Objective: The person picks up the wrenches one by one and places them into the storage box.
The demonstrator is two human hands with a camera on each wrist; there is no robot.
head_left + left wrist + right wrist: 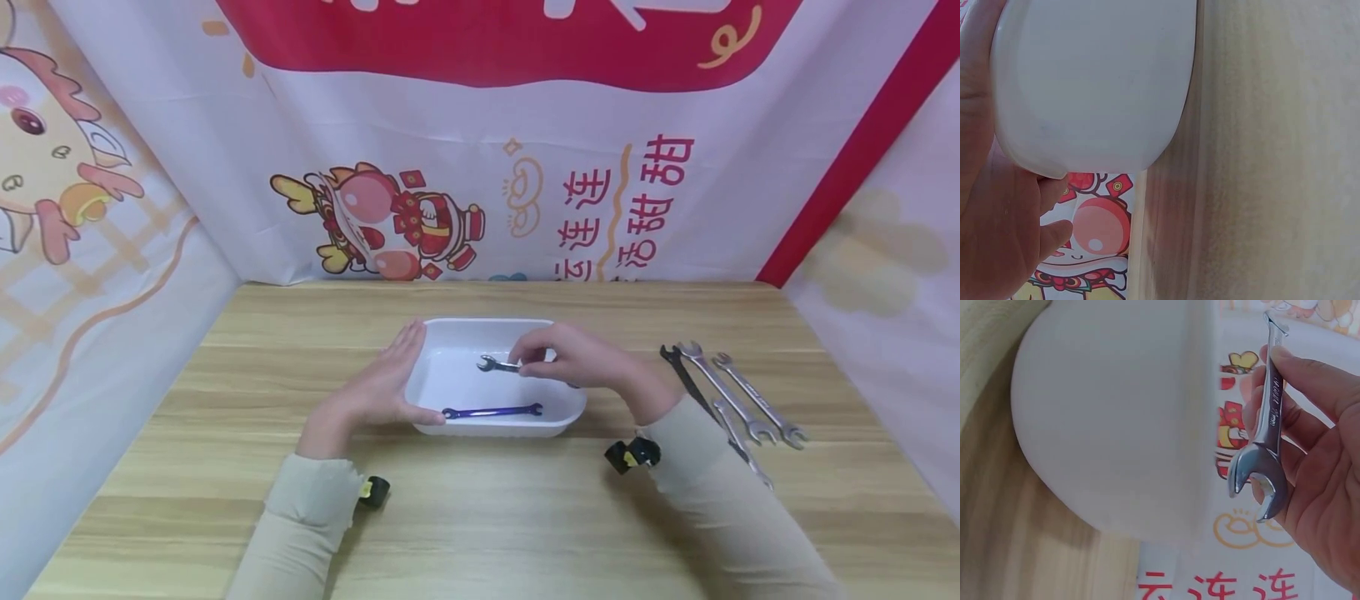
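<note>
A white rectangular tray (564, 413) stands in the middle of the wooden table. A blue wrench (491, 411) lies on its floor near the front wall. My right hand (573, 360) hovers over the tray and pinches a small silver wrench (498, 364); in the right wrist view the silver wrench (1266, 444) hangs between thumb and fingers beside the tray's outer wall (1116, 419). My left hand (378, 387) rests flat, fingers straight, against the tray's left wall; in the left wrist view the palm (991, 219) touches the tray (1094, 81).
Several silver wrenches (738, 396) and a dark one (686, 379) lie side by side on the table's right part. Printed cloth walls (480, 150) close in the table at the back and both sides.
</note>
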